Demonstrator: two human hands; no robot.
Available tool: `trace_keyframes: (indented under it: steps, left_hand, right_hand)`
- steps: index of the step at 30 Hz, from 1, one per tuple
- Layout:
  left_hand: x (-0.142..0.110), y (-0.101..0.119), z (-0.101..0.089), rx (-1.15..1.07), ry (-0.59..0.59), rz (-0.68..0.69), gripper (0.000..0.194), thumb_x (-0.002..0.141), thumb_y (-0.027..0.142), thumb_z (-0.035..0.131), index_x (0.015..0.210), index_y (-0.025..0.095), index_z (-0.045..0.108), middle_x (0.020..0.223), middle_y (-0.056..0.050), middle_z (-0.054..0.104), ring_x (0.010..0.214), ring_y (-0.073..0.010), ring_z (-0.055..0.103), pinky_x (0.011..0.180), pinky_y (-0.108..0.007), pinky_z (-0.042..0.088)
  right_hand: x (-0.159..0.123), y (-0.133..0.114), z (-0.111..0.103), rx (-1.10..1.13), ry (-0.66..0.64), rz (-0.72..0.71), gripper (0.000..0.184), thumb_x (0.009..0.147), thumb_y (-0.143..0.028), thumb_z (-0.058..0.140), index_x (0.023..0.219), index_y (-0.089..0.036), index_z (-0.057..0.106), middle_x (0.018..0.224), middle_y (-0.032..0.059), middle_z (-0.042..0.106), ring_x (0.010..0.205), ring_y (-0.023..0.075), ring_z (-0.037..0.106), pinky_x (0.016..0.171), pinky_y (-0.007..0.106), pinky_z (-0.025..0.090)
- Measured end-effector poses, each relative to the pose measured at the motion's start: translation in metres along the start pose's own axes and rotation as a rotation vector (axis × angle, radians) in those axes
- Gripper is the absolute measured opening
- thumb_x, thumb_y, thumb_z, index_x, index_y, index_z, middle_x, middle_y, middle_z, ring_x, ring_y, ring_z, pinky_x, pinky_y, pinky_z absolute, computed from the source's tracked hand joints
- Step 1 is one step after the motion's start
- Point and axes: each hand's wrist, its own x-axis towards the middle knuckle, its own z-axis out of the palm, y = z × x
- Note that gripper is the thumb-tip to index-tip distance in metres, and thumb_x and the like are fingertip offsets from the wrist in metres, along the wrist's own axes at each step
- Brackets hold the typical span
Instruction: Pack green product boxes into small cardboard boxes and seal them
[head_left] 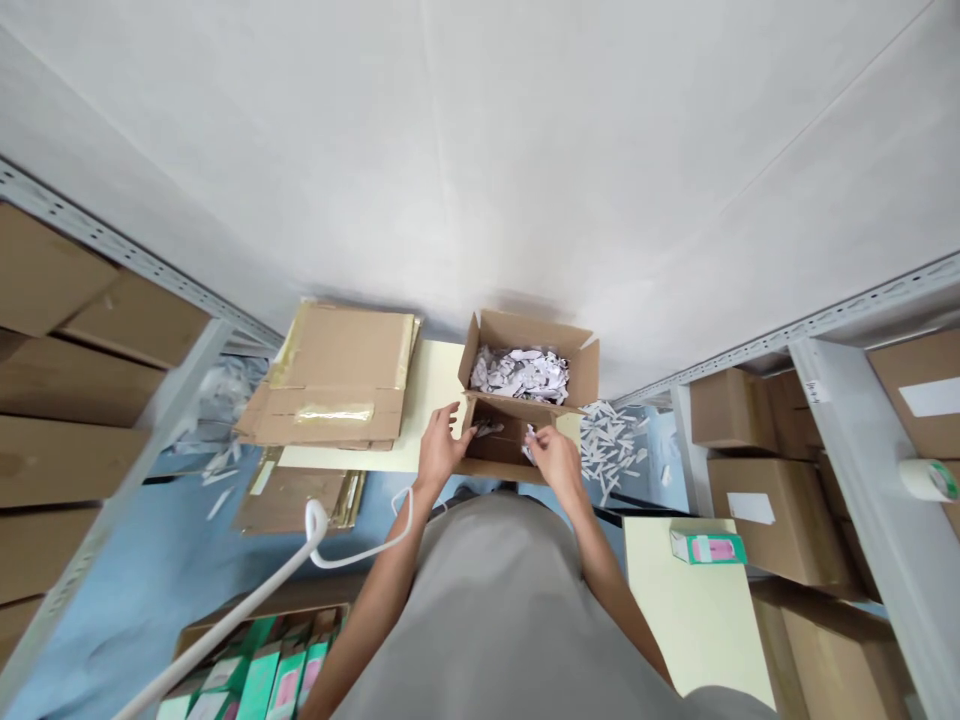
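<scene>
Working with two bare hands over the near box (499, 472), apparently being at an early stage: finding only a few loose scraps (489, 428) inside and leaving most of the brown floor and walls exposed. Pinching a crumpled paper piece (529, 440) between the thumb and fingers of the right hand (559, 457), just inside the box's right end. Spreading the fingers of the left hand (444, 443) apart at the opposite end, gripping nothing visible, and not being able to tell whether touching the rim. Seeing the far box (525, 328) just behind, standing flaps-up on the worktop (431, 385) and holding a broad heap of crumpled paper (521, 375); judging from that, leaving plenty of paper out of the near box. Looking at the pinched piece, noticing a small white wad, irregularly creased, showing faint purplish tints, partly hiding behind the fingers. Looking at the near box, noticing plain brown cardboard, opening upward, dimming inside with shadow and obscuring the scraps' finer detail.
</scene>
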Motion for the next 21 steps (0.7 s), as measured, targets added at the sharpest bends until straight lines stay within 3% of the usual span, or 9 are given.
trace_keyframes:
  steps: [4, 10, 13, 17, 21]
  left_hand:
    - [-0.016, 0.001, -0.003, 0.034, -0.011, -0.049, 0.049, 0.089, 0.031, 0.080, 0.135, 0.021, 0.066, 0.122, -0.011, 0.075, 0.099, -0.0283, 0.076, 0.091, -0.044, 0.063]
    - [-0.029, 0.006, -0.014, 0.178, -0.053, -0.134, 0.014, 0.091, 0.032, 0.071, 0.102, 0.023, 0.071, 0.104, -0.008, 0.079, 0.089, -0.0273, 0.075, 0.087, -0.041, 0.058]
    - [-0.035, 0.012, -0.012, 0.212, -0.082, -0.153, 0.011, 0.092, 0.031, 0.066, 0.096, 0.023, 0.071, 0.100, -0.009, 0.080, 0.090, -0.0282, 0.076, 0.089, -0.041, 0.057]
    - [-0.042, 0.030, 0.011, 0.182, -0.223, -0.087, 0.013, 0.091, 0.033, 0.066, 0.095, 0.023, 0.074, 0.097, -0.009, 0.081, 0.090, -0.0283, 0.077, 0.090, -0.040, 0.057]
    - [-0.054, 0.058, 0.055, 0.116, -0.386, -0.002, 0.014, 0.091, 0.034, 0.067, 0.096, 0.023, 0.074, 0.098, -0.008, 0.081, 0.091, -0.0279, 0.078, 0.090, -0.039, 0.058]
  right_hand:
    - [-0.012, 0.029, -0.003, -0.097, 0.149, 0.182, 0.031, 0.101, -0.048, 0.078, 0.113, -0.019, 0.076, 0.106, 0.0104, 0.084, 0.101, 0.0261, 0.079, 0.078, 0.029, 0.049]
    - [-0.024, 0.036, 0.007, -0.188, 0.124, 0.223, 0.023, 0.107, -0.034, 0.064, 0.102, -0.019, 0.081, 0.107, 0.0125, 0.083, 0.096, 0.0231, 0.077, 0.075, 0.027, 0.043]
    - [-0.045, 0.048, 0.003, -0.199, 0.126, 0.282, 0.025, 0.109, -0.030, 0.060, 0.101, -0.020, 0.081, 0.108, 0.0108, 0.084, 0.094, 0.0222, 0.077, 0.074, 0.027, 0.042]
    - [-0.091, 0.083, -0.007, -0.146, 0.175, 0.431, 0.021, 0.107, -0.031, 0.063, 0.102, -0.022, 0.081, 0.109, 0.0078, 0.085, 0.097, 0.0220, 0.078, 0.076, 0.026, 0.043]
    - [-0.146, 0.126, -0.014, -0.062, 0.238, 0.643, 0.016, 0.103, -0.030, 0.067, 0.099, -0.024, 0.081, 0.106, 0.0050, 0.086, 0.096, 0.0220, 0.078, 0.077, 0.026, 0.046]
